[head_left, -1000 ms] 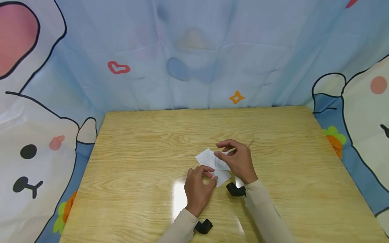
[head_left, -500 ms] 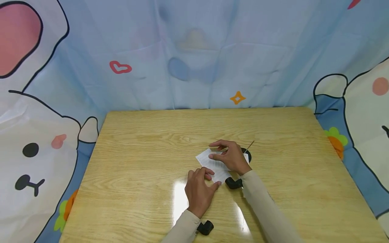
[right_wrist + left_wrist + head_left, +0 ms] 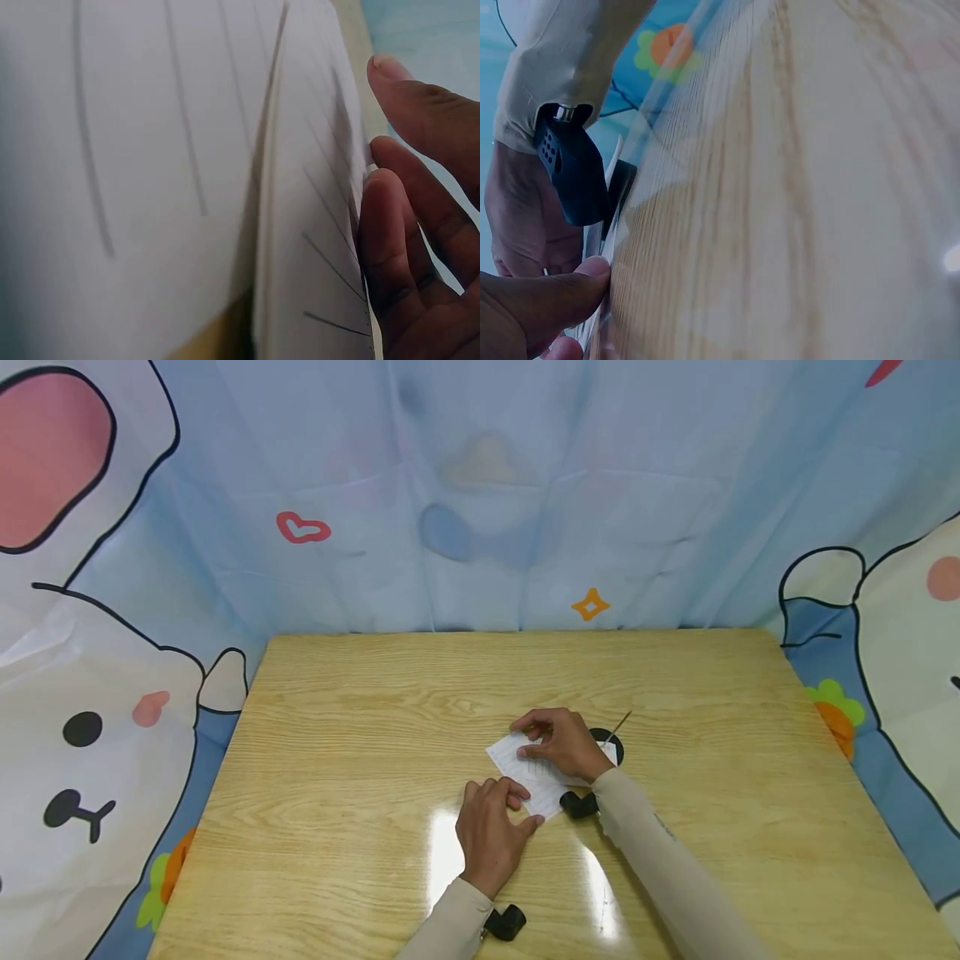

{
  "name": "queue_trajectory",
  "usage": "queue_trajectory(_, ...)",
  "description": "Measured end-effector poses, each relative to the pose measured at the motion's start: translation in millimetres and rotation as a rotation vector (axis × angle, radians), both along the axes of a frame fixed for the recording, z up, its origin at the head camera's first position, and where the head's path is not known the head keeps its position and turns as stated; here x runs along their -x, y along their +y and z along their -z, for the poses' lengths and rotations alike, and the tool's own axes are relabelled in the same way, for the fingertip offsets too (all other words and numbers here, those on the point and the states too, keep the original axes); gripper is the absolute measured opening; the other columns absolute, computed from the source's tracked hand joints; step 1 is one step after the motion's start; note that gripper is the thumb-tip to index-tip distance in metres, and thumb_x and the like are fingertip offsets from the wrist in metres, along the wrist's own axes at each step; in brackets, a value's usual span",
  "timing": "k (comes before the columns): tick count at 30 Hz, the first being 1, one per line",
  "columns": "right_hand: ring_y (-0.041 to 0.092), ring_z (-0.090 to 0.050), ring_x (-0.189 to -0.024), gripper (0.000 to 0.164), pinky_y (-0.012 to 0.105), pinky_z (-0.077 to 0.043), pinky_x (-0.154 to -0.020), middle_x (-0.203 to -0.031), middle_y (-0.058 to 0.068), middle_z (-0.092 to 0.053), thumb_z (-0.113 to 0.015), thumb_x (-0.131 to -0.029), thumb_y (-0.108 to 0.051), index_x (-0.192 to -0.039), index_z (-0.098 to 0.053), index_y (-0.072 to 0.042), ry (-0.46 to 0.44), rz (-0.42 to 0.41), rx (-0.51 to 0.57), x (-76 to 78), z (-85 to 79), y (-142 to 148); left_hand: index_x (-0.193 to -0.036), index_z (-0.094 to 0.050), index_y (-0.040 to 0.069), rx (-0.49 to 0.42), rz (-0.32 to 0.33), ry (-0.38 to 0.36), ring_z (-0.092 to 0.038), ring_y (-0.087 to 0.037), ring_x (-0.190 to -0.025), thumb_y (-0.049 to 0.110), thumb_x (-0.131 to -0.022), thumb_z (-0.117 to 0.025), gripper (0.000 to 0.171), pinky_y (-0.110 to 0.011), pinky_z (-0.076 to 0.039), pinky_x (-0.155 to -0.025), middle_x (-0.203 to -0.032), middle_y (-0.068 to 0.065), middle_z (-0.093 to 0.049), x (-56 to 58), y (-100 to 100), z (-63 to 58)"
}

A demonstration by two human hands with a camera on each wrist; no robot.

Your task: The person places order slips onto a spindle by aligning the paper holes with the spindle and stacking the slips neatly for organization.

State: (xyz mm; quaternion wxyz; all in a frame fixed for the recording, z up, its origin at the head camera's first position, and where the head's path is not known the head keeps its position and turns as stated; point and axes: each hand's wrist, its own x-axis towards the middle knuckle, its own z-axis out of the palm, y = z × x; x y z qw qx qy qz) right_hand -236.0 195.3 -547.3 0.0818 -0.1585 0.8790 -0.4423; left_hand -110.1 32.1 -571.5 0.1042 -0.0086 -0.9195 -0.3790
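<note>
A folded white sheet of lined paper (image 3: 542,800) lies on the wooden table, its upper flap (image 3: 504,753) pointing to the back left. My left hand (image 3: 487,837) holds its lower left corner, thumb and curled fingers at the edges; its thumb (image 3: 581,279) shows close to the table in the left wrist view. Over the upper part, my right hand (image 3: 566,745) bends above the paper with thumb and fingers at the edge. In the right wrist view the lined paper (image 3: 135,150) has a raised fold, and the fingers (image 3: 386,240) meet its right edge.
Behind the right hand stands a round black object (image 3: 619,749) with a white piece of paper over part of it. A thin stick (image 3: 622,722) slants up there. A patterned blue cloth (image 3: 480,560) borders the table (image 3: 360,718) at the back and sides.
My right hand has moved left along the paper, bringing the round black object into sight behind it. The left hand stays nearly in place, its thumb shifting slightly right and down.
</note>
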Motion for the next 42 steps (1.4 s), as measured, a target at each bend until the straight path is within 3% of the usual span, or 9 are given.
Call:
queue_trajectory(23,0.016,-0.056,-0.081,0.030,0.030,-0.048,-0.075,-0.104,0.004,-0.075,-0.091,-0.083,-0.008,-0.111,-0.081,-0.016,0.009,0.056,-0.086,4.5,0.3,-11.0,-0.094,-0.079,0.029,-0.028,-0.055,-0.071,-0.052,-0.010,-0.083,0.016,-0.072,-0.099,0.033,-0.019,-0.041,-0.061,-0.084,0.012,-0.068,9.6,-33.8,-9.8)
queue_trajectory(34,0.018,-0.050,-0.074,0.017,0.031,-0.043,-0.070,-0.094,0.003,-0.068,-0.090,-0.086,-0.013,-0.096,-0.078,-0.017,0.030,0.053,-0.076,3.2,-1.9,-10.0,-0.095,-0.080,0.028,-0.062,-0.084,-0.105,-0.052,-0.011,-0.083,0.016,-0.078,-0.096,0.026,-0.023,-0.041,-0.058,-0.086,0.009,-0.069,14.3,-52.3,-12.2)
queue_trajectory(42,0.016,-0.051,-0.068,0.004,0.029,-0.043,-0.064,-0.095,0.002,-0.076,-0.082,-0.095,-0.020,-0.097,-0.081,-0.017,0.038,0.003,-0.035,2.2,-8.6,-6.3,-0.093,-0.080,0.028,-0.069,-0.110,-0.107,-0.054,-0.013,-0.086,0.014,-0.077,-0.096,0.028,-0.027,-0.043,-0.061,-0.089,0.008,-0.071,16.8,-63.2,-13.4)
